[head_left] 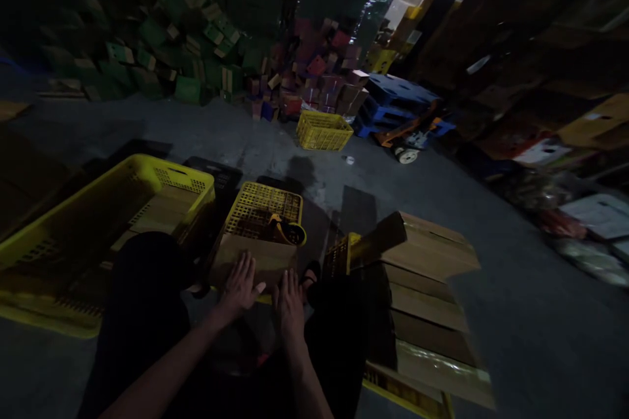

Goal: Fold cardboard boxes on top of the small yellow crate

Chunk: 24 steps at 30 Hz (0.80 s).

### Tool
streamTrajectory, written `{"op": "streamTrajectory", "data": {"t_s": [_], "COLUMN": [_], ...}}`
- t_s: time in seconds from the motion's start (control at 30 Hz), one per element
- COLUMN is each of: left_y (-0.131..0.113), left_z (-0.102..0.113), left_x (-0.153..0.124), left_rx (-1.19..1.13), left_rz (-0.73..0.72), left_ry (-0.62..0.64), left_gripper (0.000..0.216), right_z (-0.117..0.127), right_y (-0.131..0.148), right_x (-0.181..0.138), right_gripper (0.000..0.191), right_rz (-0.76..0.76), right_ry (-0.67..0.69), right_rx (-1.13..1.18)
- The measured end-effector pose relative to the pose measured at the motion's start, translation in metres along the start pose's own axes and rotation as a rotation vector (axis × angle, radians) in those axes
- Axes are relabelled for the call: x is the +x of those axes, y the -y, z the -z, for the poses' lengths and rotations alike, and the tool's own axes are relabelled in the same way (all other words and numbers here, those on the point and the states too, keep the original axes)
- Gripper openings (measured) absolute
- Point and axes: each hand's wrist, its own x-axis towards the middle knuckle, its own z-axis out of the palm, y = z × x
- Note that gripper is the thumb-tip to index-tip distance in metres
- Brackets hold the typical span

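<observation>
Between my knees a brown cardboard box (263, 260) lies on an upturned yellow plastic crate (253, 200). My left hand (240, 281) rests on the left part of the cardboard with its fingers stretched out. My right hand (289, 298) lies at the near right edge of it, fingers extended and flat. Just beyond the cardboard, on the crate, sits a tape dispenser (285, 229) with yellow and dark parts. Neither hand grips anything that I can see.
At left stands a large yellow crate (189, 177) with cardboard inside. Folded cardboard boxes (427, 301) lean in a crate at right. Farther off are a yellow basket (324, 131), blue pallets (393, 95), a pallet jack (407, 144) and heaps of green boxes (189, 88).
</observation>
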Motion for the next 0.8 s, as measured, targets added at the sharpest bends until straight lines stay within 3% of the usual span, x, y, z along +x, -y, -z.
{"op": "streamTrajectory", "data": {"t_s": [0.1,0.2,0.4,0.53,0.7,0.8], "left_y": [-0.029,-0.046,-0.048,-0.050,-0.053,-0.056], "left_z": [-0.001,0.006,0.017,0.019,0.016,0.009], "left_x": [0.015,0.022,0.022,0.025,0.031,0.045], "left_rx": [-0.028,-0.064,-0.116,-0.131,-0.109,-0.113], "left_rz": [-0.122,-0.233,-0.246,-0.235,-0.244,-0.253], "left_ry": [0.132,0.218,0.283,0.282,0.259,0.259], "left_gripper": [0.064,0.069,0.088,0.088,0.071,0.061], "right_z": [-0.008,-0.010,-0.005,-0.002,-0.005,-0.002], "right_y": [-0.004,-0.012,-0.017,-0.019,-0.025,-0.024], "right_x": [0.001,0.004,0.036,0.051,0.029,0.010], "right_gripper": [0.053,0.052,0.051,0.050,0.051,0.050], "right_rz": [0.015,0.052,0.039,0.028,0.117,0.057], "right_ry": [-0.006,0.006,0.022,0.011,0.002,0.004], "right_rx": [0.008,0.010,0.044,0.098,0.130,0.161]}}
